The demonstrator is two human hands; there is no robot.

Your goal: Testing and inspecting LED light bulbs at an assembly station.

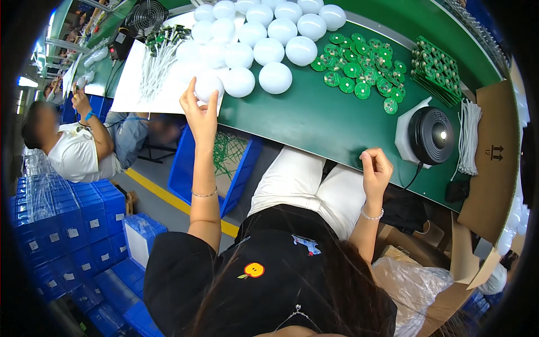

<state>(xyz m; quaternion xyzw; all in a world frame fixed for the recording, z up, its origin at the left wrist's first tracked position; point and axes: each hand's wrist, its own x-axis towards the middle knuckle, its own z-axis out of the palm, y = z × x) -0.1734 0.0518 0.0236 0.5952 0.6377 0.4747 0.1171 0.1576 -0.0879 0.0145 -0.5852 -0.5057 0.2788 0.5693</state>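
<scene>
At the table's near left edge, my left hand (201, 112) has its thumb and fingers spread around a round white bulb cover (209, 89), gripping it. More white bulb covers (275, 78) stand in a cluster beyond it, on the green table (314, 129) and a white sheet (128, 92). My right hand (377, 171) is curled closed just above the table's front edge, apart from the other things; whatever is inside its fingers, if anything, is hidden. Round green circuit boards (352, 69) lie in a loose pile right of the covers.
A black round device (431, 135) with a lit centre stands at right, beside bundled white wires (469, 137) and stacked green board panels (436, 70). White-wired parts (160, 67) lie at left. Below are a blue bin (241, 180) and cardboard box (494, 163). Another person (84, 143) sits at left.
</scene>
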